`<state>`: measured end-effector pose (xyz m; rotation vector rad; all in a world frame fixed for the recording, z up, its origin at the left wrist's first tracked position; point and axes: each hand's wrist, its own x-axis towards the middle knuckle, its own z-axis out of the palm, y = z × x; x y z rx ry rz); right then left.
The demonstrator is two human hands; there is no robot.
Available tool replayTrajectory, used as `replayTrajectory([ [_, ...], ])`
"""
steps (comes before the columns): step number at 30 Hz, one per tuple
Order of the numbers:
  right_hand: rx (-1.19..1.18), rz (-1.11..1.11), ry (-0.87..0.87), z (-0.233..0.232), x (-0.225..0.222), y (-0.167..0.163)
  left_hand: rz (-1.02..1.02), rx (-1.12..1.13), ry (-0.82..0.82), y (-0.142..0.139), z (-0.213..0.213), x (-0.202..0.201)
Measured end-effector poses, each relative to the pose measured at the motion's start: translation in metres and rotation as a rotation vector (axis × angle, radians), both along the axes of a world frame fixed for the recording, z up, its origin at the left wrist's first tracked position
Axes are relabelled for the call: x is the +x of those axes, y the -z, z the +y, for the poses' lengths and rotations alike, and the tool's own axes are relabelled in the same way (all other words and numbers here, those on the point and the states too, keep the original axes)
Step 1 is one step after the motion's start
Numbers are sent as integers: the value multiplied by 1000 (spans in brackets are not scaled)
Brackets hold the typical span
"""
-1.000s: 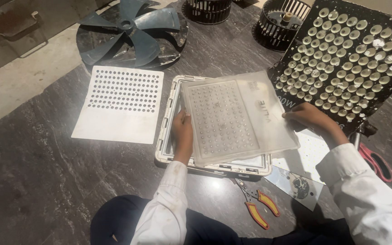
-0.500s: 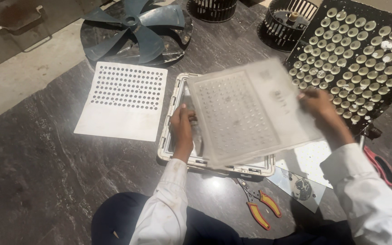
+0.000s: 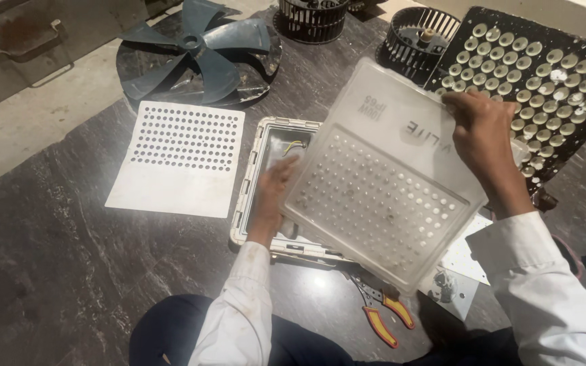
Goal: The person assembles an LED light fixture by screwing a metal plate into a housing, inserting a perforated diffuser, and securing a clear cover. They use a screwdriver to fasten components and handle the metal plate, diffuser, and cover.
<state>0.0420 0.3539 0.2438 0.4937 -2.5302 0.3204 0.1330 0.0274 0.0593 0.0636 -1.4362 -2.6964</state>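
My two hands hold a translucent plastic lens cover (image 3: 381, 183) with rows of small domes, tilted up above an open white lamp housing (image 3: 258, 176) on the dark stone table. My left hand (image 3: 276, 186) grips the cover's left edge, partly behind it. My right hand (image 3: 479, 135) grips its upper right edge. Thin wires (image 3: 293, 144) show inside the housing.
A white perforated sheet (image 3: 178, 159) lies to the left. Behind stand a dark fan blade (image 3: 201, 54), two round blower wheels (image 3: 415, 37), and a black reflector panel (image 3: 551, 74) with many cups. Pliers with red-yellow handles (image 3: 381, 315) lie near my knees beside white plates (image 3: 466, 261).
The lens cover has been lifted off the housing and tilted up toward me. My right hand rose with its far edge; the housing's inside now shows.
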Motion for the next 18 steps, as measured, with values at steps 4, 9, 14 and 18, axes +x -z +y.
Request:
replayTrajectory([
  [4,-13,61,-33,9,-6,3,174,-424,49,24,28,-10],
  [9,3,222,-24,7,-4,12,179,-227,-5,32,39,-6],
  [14,-343,-154,220,6,2,8,85,-107,-198,21,33,-5],
  [18,-741,-867,51,2,0,22,90,9,-308,24,29,-6],
])
